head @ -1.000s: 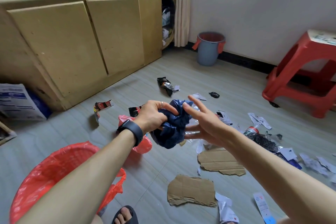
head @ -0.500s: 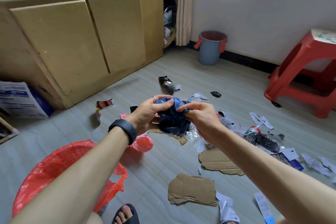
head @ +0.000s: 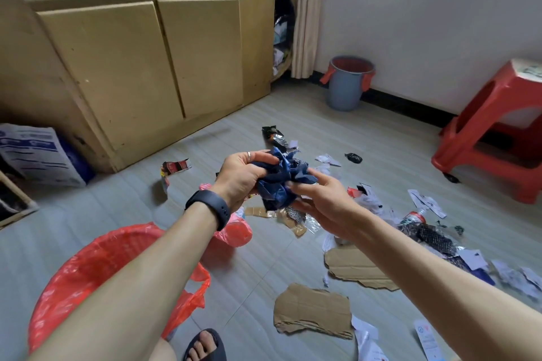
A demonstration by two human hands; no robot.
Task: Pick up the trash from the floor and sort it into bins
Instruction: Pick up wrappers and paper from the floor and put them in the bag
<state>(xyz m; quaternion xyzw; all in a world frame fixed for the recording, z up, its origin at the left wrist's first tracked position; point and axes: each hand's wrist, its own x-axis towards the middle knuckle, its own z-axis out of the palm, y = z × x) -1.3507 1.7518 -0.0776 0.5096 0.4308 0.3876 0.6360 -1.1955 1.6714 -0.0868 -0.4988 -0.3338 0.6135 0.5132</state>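
Observation:
A crumpled dark blue plastic bag (head: 280, 182) hangs in the air in front of me, above the littered floor. My left hand (head: 240, 177) grips its left side with curled fingers. From the right, my right hand (head: 319, 199) holds the bag's right side, its fingers curled against it. A bin lined with a red bag (head: 88, 275) stands at my lower left. A grey bin with a red liner (head: 346, 83) stands by the far wall.
Torn cardboard (head: 313, 312), paper scraps (head: 425, 202), dark wrappers (head: 274, 136) and a crushed bottle (head: 422, 228) lie scattered on the floor ahead and to the right. A red stool (head: 495, 132) stands at right. Wooden cabinets (head: 140, 67) line the left side.
My right hand went from open fingers beside the bag to closing on it. Both hands keep squeezing and turning the bag into a tighter ball.

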